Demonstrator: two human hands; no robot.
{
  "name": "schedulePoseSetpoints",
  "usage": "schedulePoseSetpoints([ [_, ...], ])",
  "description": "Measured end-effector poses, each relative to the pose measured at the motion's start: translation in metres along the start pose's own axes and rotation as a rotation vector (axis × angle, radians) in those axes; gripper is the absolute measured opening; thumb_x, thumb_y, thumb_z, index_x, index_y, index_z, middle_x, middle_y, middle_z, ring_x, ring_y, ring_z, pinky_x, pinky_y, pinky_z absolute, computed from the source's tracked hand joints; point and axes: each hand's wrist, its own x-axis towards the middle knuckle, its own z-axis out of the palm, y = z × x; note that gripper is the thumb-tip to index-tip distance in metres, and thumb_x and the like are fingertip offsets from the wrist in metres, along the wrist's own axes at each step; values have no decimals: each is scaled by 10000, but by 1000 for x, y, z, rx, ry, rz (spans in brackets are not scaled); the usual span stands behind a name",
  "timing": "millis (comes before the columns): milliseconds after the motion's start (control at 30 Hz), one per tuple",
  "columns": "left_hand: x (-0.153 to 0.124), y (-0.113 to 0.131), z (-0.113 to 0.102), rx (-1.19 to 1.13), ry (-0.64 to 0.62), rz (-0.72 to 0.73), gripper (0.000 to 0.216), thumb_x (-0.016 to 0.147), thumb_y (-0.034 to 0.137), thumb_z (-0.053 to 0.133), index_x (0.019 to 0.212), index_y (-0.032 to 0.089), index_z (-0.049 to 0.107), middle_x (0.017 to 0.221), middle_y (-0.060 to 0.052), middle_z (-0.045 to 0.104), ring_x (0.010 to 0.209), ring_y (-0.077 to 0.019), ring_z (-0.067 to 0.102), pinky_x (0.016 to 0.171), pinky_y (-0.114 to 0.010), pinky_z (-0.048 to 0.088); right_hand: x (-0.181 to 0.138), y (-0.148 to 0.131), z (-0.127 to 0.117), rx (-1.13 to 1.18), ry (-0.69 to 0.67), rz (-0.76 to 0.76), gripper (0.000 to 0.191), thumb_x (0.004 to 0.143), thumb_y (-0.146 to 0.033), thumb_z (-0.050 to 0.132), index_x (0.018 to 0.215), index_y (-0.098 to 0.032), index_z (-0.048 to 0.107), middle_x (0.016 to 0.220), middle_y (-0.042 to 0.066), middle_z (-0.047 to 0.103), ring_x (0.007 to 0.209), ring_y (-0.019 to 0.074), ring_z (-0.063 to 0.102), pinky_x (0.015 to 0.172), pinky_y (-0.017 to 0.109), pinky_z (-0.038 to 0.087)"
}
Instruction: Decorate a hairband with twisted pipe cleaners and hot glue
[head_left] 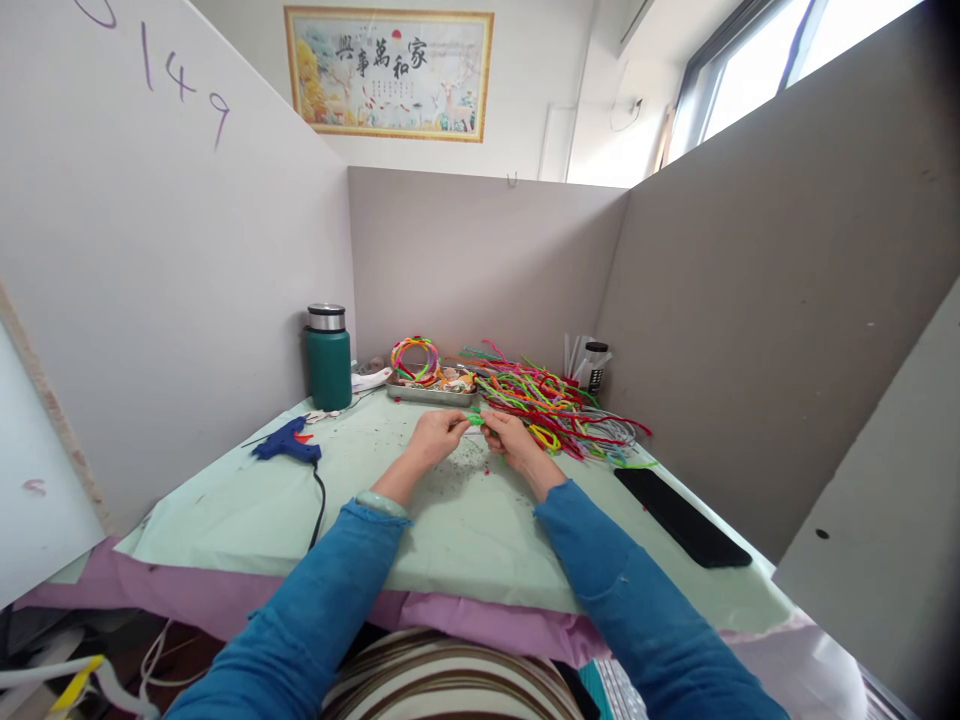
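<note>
My left hand (437,438) and my right hand (513,440) meet over the middle of the table. Both pinch a small bright green piece (475,420) that looks like pipe cleaner; its exact shape is mostly covered by my fingers. Just beyond and to the right lies a big tangled pile of coloured pipe cleaners (540,400). Behind my left hand, a metal tray (431,394) holds small scraps, with colourful twisted rings (415,360) at its left end. Dark crumbs and fuzz lie on the cloth beneath my hands.
At the left, a blue glue gun (289,440) trails its black cord near my left forearm. A green bottle (328,360) stands behind it. On the right lie a black flat strip (681,516) and, farther back, a black-capped container (595,367). Grey partitions (487,260) enclose the pale green tablecloth (240,520).
</note>
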Motion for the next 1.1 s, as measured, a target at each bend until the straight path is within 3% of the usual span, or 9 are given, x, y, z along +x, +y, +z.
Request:
schedulePoseSetpoints([
  [233,0,3,-2,22,-6,-20,306,847,369,459,776,182,690,664,-9,644,587,-107,466,568,-220,295,-2,-3,4,-95,30,-14,371,659,-503,653,642,-186,460,559,-54,434,400,38,229,389,214,119],
  [500,-1,1,1,30,20,-24,270,844,337,475,829,184,696,684,-22,659,605,-118,520,589,-221,331,0,5,6,-373,73,-83,297,733,-424,569,571,-189,489,446,-57,380,385,61,267,386,220,151],
  [700,-1,1,1,-2,36,-37,299,818,288,522,1074,206,653,755,-20,692,651,-125,570,631,-216,374,2,9,5,-450,66,-97,294,736,-432,560,590,-180,520,465,-55,411,408,66,286,412,215,185],
  [833,-1,1,1,-16,-15,0,256,828,251,500,986,223,699,857,-27,712,720,-127,587,669,-211,385,5,13,2,-506,64,-120,277,745,-416,538,611,-174,550,512,-40,460,442,77,327,442,218,229],
  [1100,-2,4,-1,117,-9,-52,268,846,342,480,895,198,701,766,-50,693,686,-146,576,646,-232,371,6,13,3,-730,154,-267,246,775,-361,512,606,-188,556,566,-19,481,577,127,414,523,226,289],
])
